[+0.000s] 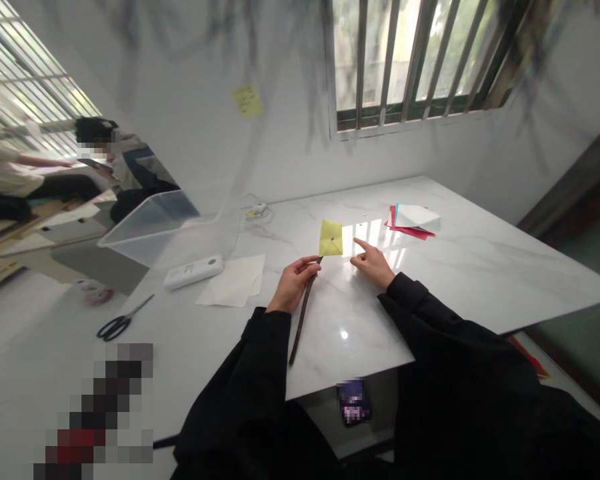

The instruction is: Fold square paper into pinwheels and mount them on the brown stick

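My left hand [295,283] is closed around a thin dark stick [303,317] that slants down toward the table's near edge. A folded yellow paper piece [331,238] sits pinned at the stick's top end, just above my fingers. My right hand [373,262] hovers to the right of the yellow paper, index finger pointing at it, other fingers curled, holding nothing. Both arms wear black sleeves.
On the white marble table [455,267] lie a stack of red, blue and white paper [414,220], a cream sheet [235,280], a white rectangular device [193,271], black scissors [123,321] and a clear plastic bin [150,223]. Other people sit at far left.
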Demonstrator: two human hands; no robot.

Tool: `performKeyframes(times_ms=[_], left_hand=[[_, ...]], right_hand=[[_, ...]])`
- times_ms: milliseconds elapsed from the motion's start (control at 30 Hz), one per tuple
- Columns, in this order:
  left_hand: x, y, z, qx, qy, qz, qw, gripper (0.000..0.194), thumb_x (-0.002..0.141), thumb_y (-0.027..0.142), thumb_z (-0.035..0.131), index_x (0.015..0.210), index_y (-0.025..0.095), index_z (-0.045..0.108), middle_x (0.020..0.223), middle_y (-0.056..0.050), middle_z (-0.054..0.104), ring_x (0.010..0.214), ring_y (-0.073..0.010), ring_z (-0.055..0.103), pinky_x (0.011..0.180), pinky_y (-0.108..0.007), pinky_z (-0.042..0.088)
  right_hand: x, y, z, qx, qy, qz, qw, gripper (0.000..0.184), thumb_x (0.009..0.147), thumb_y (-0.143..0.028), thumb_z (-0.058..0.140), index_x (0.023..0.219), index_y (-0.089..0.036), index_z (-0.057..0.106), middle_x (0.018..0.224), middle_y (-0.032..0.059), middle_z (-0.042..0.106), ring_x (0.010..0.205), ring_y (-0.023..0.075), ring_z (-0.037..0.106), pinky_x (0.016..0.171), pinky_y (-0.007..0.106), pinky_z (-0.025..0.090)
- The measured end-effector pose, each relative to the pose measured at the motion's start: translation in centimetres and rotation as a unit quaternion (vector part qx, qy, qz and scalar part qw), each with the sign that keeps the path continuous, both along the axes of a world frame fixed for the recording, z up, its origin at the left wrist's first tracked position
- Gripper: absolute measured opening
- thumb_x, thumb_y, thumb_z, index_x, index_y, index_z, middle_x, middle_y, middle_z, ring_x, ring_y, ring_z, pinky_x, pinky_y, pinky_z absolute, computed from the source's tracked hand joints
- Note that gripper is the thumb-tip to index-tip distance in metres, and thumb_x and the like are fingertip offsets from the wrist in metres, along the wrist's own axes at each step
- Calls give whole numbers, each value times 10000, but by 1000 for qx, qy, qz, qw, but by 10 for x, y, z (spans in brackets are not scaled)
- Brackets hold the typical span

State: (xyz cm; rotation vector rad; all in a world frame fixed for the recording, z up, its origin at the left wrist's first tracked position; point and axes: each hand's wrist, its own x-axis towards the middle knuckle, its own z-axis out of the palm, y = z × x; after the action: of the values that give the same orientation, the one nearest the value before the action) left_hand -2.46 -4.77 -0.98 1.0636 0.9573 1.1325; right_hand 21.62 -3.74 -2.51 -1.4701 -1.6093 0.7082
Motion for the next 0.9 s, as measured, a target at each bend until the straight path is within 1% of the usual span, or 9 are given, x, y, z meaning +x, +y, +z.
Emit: performKeyframes(times_ms=[100, 233, 333, 400, 467, 533, 600, 767, 900], left_hand=[[0, 0, 1, 2, 2, 0, 1000, 537, 610, 393, 977, 1053, 154, 790, 847, -38, 742, 756, -121, 623, 778, -272, 490], [0, 0, 2, -2, 4, -2, 1000, 535, 608, 395, 978, 1046, 153, 789, 847, -40, 743, 751, -117, 619, 783, -272, 484], [0, 0, 1, -3, 4, -1, 1000, 528, 602, 394, 981, 1034, 158, 792, 846, -35, 741, 755, -118, 621, 790, -273, 485], [0, 0, 1, -2, 5, -2, 1000, 523, 605, 394, 980, 1035, 162, 794, 852, -33, 740, 772, -123, 629, 800, -275, 488], [0, 0, 0, -4, 8, -4, 1000, 522, 614, 397, 976, 1045, 165, 795, 859, -35, 741, 785, -127, 635, 810, -279, 491], [-1, 0, 1, -5, 10, -5, 1000, 526, 615, 400, 976, 1049, 165, 794, 858, -34, 742, 788, -128, 636, 816, -281, 492], [-1, -1, 1, -2, 10, -5, 1000, 525, 612, 400, 976, 1045, 166, 794, 854, -31, 740, 790, -127, 635, 822, -281, 493], [-1, -2, 2, 4, 33, -28, 999, 485, 631, 371, 965, 1037, 172, 792, 846, -24, 736, 760, -119, 619, 784, -271, 484], [0, -4, 3, 10, 38, -48, 998, 462, 641, 350, 960, 1034, 177, 788, 846, -20, 735, 757, -119, 615, 782, -269, 482]], right_hand=[[-3, -1, 2, -21, -4, 87, 996, 312, 774, -316, 546, 832, -151, 805, 523, -38, 506, 564, 137, 443, 621, 271, 341], [-6, -2, 2, 0, 6, 42, 999, 266, 771, -326, 527, 700, -179, 737, 561, -18, 550, 571, 140, 465, 611, 279, 327], [-7, -2, 0, 20, 12, -10, 1000, 273, 757, -297, 531, 875, -182, 749, 513, -56, 489, 525, 141, 443, 615, 279, 339], [-7, -3, -1, 25, 20, -30, 999, 471, 745, -272, 527, 1158, -161, 723, 494, -89, 457, 508, 151, 446, 624, 276, 359], [-6, -4, 0, 19, 27, -42, 999, 717, 745, -267, 525, 1443, -107, 573, 504, -102, 474, 527, 170, 485, 642, 279, 387], [-6, -5, 1, 16, 23, -44, 999, 867, 759, -266, 524, 1591, -57, 402, 519, -101, 501, 551, 185, 522, 669, 286, 418], [-5, -6, 3, 29, 8, -40, 999, 910, 768, -247, 522, 1639, -61, 336, 522, -102, 502, 549, 183, 527, 687, 287, 436], [1, -6, 9, 85, -49, -53, 994, 845, 782, -198, 523, 1621, -147, 429, 520, -98, 489, 535, 168, 499, 688, 273, 433], [7, -3, 9, 82, -79, -70, 991, 840, 794, -189, 537, 1626, -143, 430, 535, -78, 548, 554, 178, 526, 697, 276, 435]])
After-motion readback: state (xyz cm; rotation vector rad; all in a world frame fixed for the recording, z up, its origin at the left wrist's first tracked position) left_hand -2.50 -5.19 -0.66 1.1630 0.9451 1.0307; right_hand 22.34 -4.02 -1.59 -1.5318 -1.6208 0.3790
